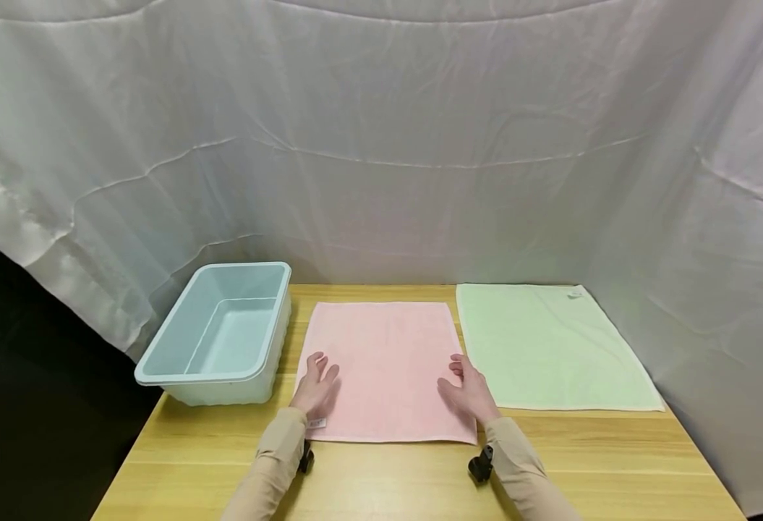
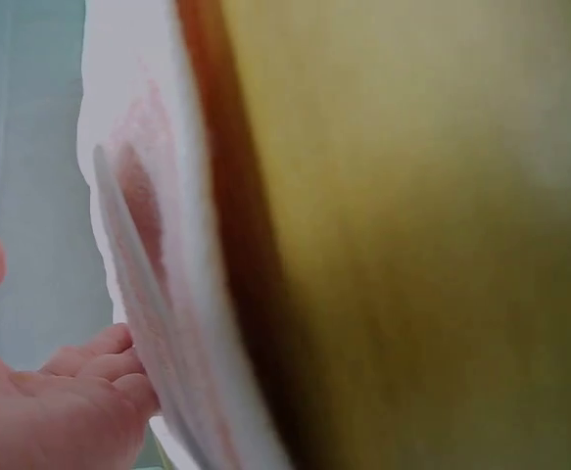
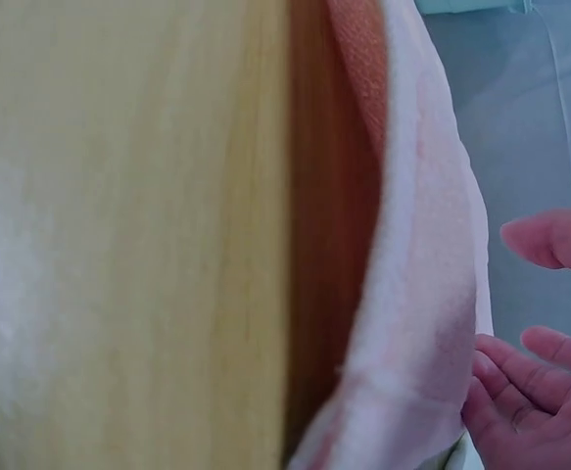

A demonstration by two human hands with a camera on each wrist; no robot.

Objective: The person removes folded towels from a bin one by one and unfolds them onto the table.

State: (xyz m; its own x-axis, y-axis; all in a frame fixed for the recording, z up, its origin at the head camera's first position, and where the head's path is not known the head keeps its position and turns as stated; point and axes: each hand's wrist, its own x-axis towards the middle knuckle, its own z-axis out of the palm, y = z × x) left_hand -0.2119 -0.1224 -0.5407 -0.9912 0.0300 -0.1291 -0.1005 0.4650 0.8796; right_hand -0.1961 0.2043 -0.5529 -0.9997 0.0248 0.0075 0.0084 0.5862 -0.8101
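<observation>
A pink towel point(image 1: 384, 369) lies spread flat on the wooden table, with a small white label point(image 1: 317, 423) at its near left corner. Over its left side is my left hand point(image 1: 314, 385), the fingers loosely bent and the thumb apart. My right hand point(image 1: 469, 391) is at the towel's right edge in much the same pose. In the left wrist view the fingers point(image 2: 99, 367) meet the towel's surface, the thumb standing off. The right wrist view likewise has fingertips point(image 3: 486, 367) against the towel point(image 3: 427, 245), with nothing pinched.
A light blue plastic bin point(image 1: 225, 333) stands on the left of the table. To the right a pale green towel point(image 1: 550, 347) lies flat, its label at the far edge. Grey curtains point(image 1: 420, 145) hang behind and at the sides. Bare wood point(image 1: 394, 477) shows in front.
</observation>
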